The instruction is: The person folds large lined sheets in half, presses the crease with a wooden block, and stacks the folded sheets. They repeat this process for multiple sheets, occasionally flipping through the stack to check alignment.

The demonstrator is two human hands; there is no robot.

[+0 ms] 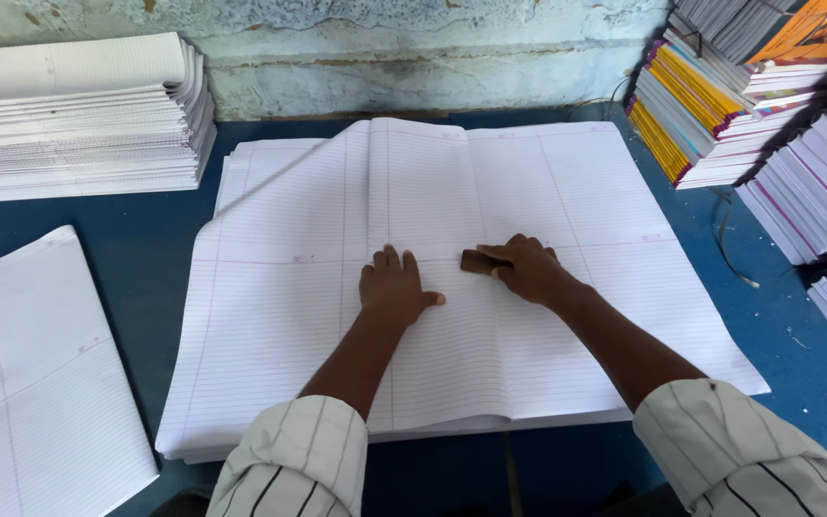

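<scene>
Bright, even daylight — sharp focus, soft shadows, slight wide-angle stretch at the edges — no glare.

Centred on the counter (160,230): a stack of ruled sheets (567,220), top sheet folded over. On that stack: left hand (392,287) flat, right hand (528,268) just beside, holding a small block (474,260). Left of the stack: folded sheets (45,373). Behind-left: piled paper (74,115). Right: stacked notebooks (768,115).

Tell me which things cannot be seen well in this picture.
- Small brown block: head view, mostly covered by the right hand; its full shape is unclear.
- Sheet fold under the left hand: hidden by the palm.
- Book stacks: cut off by the right edge.
</scene>
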